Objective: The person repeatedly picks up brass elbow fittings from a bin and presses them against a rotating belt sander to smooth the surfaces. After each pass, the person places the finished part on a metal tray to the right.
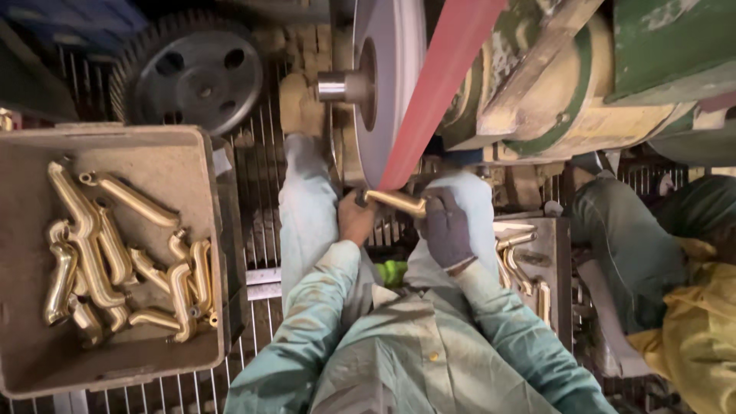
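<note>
Left hand and gloved right hand pinch brass fitting over metal floor grate

Red belt and wheel ahead

The sanding belt is red, running over a grey wheel. The brass fitting shines golden yellow, as do the brass pieces in the dull brown-grey metal tray. The right hand wears a dark grey glove; the left hand is bare. The shirt is pale green. The gear wheel is black. The machine housing is green and cream. A neighbouring person's garment is yellow.
</note>
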